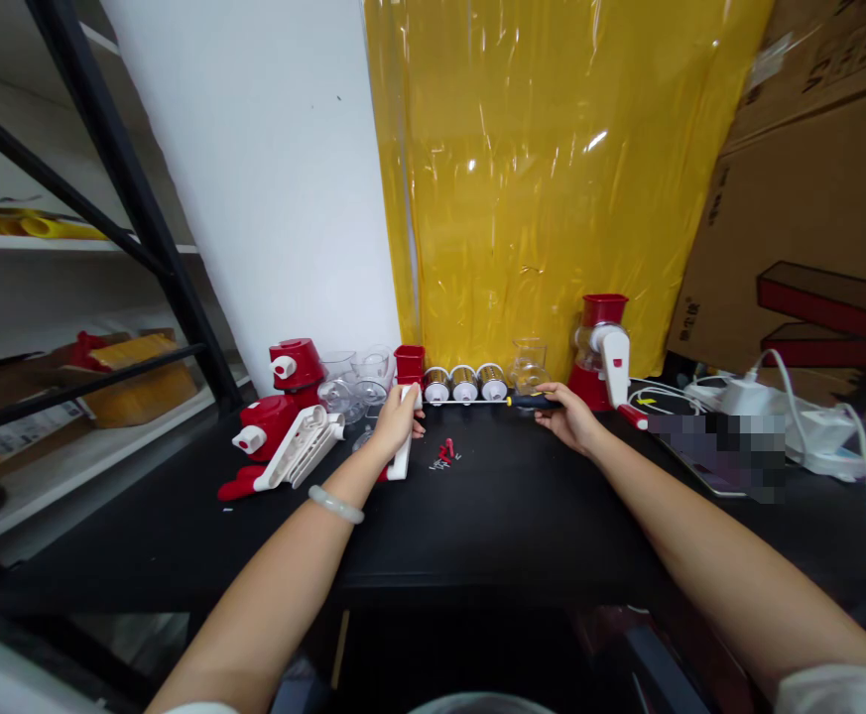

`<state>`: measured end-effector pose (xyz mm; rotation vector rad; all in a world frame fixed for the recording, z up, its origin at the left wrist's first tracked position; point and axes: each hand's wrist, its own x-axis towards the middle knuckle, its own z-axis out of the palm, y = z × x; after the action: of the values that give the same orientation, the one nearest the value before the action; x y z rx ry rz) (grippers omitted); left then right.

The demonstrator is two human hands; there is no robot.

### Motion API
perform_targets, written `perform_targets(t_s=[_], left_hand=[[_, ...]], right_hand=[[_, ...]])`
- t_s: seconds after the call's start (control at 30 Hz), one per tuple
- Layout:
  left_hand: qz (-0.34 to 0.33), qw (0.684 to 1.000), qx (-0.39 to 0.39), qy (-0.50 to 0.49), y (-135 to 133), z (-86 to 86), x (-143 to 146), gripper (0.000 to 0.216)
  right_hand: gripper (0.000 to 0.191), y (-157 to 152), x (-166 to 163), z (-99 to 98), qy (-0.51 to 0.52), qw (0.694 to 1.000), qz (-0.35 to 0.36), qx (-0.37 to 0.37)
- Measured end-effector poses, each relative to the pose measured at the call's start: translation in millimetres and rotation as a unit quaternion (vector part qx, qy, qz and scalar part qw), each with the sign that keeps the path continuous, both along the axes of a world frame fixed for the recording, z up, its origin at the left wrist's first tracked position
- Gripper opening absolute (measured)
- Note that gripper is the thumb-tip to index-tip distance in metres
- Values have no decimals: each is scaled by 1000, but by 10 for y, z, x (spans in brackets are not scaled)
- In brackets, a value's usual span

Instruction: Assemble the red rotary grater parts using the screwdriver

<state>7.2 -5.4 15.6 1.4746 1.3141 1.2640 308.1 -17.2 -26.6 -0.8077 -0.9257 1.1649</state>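
Note:
My left hand (397,421) is closed around a white crank handle (401,464) with a red grip, held upright over the black table. A screwdriver (528,401) with a black and yellow handle is in my right hand (570,418), pinched by the fingers. Its long shaft points left, and the tip reaches the upper part of the crank handle; whether it touches a screw cannot be made out. Between my hands lies a small pile of red plastic pieces (446,452) and silver screws (438,465). Behind them are three metal grater drums (463,384) with white ends.
Red grater bodies (267,421), white crank handles (295,446) and clear plastic cups (339,382) stand left. An assembled rotary grater (602,347) is at right, near a tablet (700,458), white cables and a power strip (811,431). A yellow plastic curtain (552,178) hangs behind.

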Motion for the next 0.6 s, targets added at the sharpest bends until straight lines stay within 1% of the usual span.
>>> perform_targets(t_s=[0.07, 0.1, 0.2, 0.27, 0.3, 0.33, 0.4, 0.5, 0.6], left_hand=[[9, 1000, 4, 10, 24, -27, -10, 27], [13, 1000, 5, 11, 34, -41, -14, 27], [19, 1000, -2, 7, 54, -73, -19, 28], [20, 1000, -9, 7, 56, -86, -12, 27], [18, 1000, -12, 7, 55, -90, -6, 27], [15, 1000, -14, 6, 52, -92, 1, 27], [8, 1000, -16, -2, 45, -92, 14, 27], [3, 1000, -18, -15, 38, -90, 26, 27], [-2, 1000, -19, -18, 42, -98, 30, 28]], right_hand=[[16, 7, 3, -19, -11, 1000, 19, -6], [21, 17, 6, -35, -32, 999, 19, -10], [45, 62, 28, -91, -147, 989, -25, -12], [49, 89, 48, -119, -211, 975, -64, 9], [48, 97, 55, -125, -220, 972, -74, 21], [46, 100, 59, -124, -214, 974, -75, 28], [39, 91, 51, -104, -158, 985, -61, 25], [26, 54, 14, -54, -52, 998, -34, -12], [19, 27, -8, -20, 1, 999, -11, -41]])
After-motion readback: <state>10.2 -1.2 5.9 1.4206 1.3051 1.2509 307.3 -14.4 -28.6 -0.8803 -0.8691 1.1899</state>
